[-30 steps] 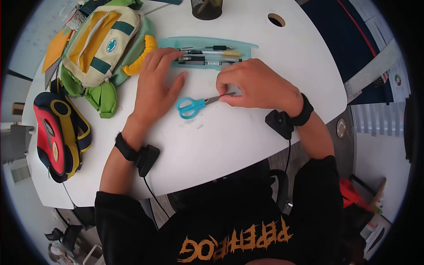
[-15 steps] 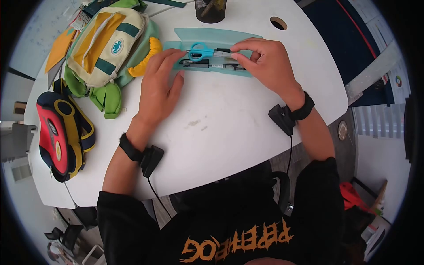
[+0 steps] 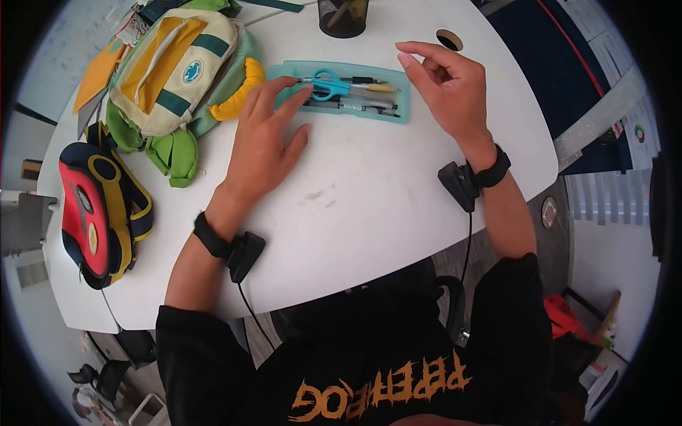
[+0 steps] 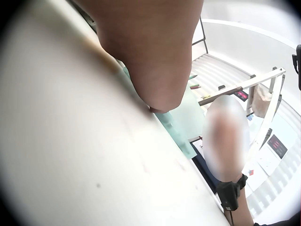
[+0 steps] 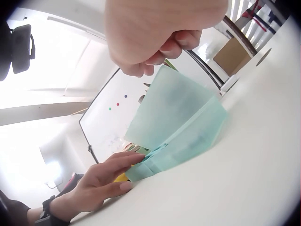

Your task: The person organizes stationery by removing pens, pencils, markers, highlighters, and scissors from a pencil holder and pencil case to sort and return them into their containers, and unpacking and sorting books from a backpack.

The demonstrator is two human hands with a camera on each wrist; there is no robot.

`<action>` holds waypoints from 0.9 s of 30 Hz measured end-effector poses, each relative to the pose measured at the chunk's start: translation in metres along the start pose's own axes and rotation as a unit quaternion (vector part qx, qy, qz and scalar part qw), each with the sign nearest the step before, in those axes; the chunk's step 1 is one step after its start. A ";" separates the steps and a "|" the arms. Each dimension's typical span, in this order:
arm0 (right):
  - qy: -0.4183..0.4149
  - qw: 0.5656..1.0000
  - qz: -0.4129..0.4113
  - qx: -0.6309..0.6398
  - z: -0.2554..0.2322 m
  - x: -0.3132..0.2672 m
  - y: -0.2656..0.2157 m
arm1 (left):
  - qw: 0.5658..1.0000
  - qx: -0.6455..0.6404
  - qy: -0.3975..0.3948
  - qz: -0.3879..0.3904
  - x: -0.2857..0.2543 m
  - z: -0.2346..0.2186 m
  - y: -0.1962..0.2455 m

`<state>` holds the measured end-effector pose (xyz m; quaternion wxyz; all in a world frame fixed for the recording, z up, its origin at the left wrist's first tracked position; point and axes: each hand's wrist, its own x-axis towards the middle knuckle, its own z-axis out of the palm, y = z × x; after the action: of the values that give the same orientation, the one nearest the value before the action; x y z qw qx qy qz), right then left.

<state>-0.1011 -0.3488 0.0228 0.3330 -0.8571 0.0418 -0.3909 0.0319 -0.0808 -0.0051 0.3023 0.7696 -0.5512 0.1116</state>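
Observation:
Scissors with blue handles [image 3: 329, 86] lie on top of several pens [image 3: 380, 89] in a translucent teal pencil case [image 3: 403, 106]. In the right wrist view its lid [image 5: 169, 106] stands raised. My left hand [image 3: 263, 145] is at the case's left end, its fingertips right by the scissors' handles and the thumb held apart. My right hand [image 3: 455, 92] is lifted beside the case's right end, holding nothing. Its index finger and thumb point forward, and the other fingers curl loosely. Part of the case's left end is hidden behind the left fingers.
A cream and green backpack [image 3: 181, 71] lies to the left, near a red and navy bag [image 3: 89, 213]. Behind the case stands a black mesh pen cup [image 3: 342, 18]. A round hole [image 3: 449, 38] sits in the white table [image 3: 369, 199] at the back right.
My right hand carried the scissors from the table into the pencil case, let go of them and drew away to the right. The left hand stays near the case's left end.

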 end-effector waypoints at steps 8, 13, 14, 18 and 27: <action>-0.211 0.976 0.018 -0.057 -0.002 -0.002 0.007 | 0.970 -0.176 0.101 -0.135 -0.003 0.006 0.000; -0.257 0.962 0.085 -0.039 -0.001 -0.001 0.001 | 0.993 -0.083 0.058 -0.053 -0.003 0.007 -0.007; -0.260 0.961 0.080 -0.050 0.000 -0.001 0.000 | 0.995 -0.067 0.053 -0.043 -0.003 0.005 -0.005; -0.231 0.970 0.048 -0.053 0.001 -0.003 -0.003 | 0.997 -0.045 0.026 -0.051 -0.003 0.001 -0.003; -0.177 0.979 -0.049 -0.087 0.005 -0.006 -0.001 | 0.999 -0.030 0.036 -0.027 -0.003 0.002 -0.004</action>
<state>-0.1017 -0.3434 0.0171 0.2392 -0.9395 -0.0260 -0.2437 0.0338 -0.0788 -0.0098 0.3479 0.7704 -0.5217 0.1149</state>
